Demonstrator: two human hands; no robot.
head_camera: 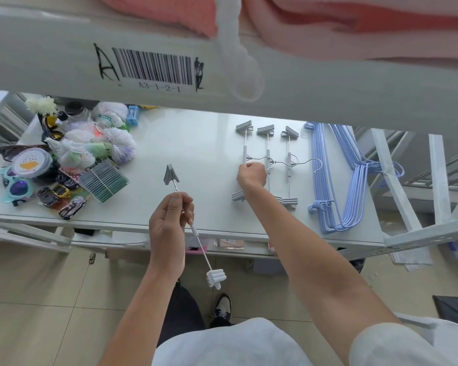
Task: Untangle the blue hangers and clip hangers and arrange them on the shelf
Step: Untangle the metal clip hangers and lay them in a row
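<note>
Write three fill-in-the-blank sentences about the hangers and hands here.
1. The left hand holds one grey metal clip hanger by its ____.
2. ____ clip hangers lie in a row under the right hand.
3. The stacked wire hangers are ____ in colour.

Missing words: rod; three; blue

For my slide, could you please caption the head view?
Left hand holds a clip hanger; right hand places another beside blue hangers.

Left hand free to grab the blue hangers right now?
Probably not. The left hand grips a clip hanger, and the right hand and laid-out clip hangers lie between it and the blue hangers.
</note>
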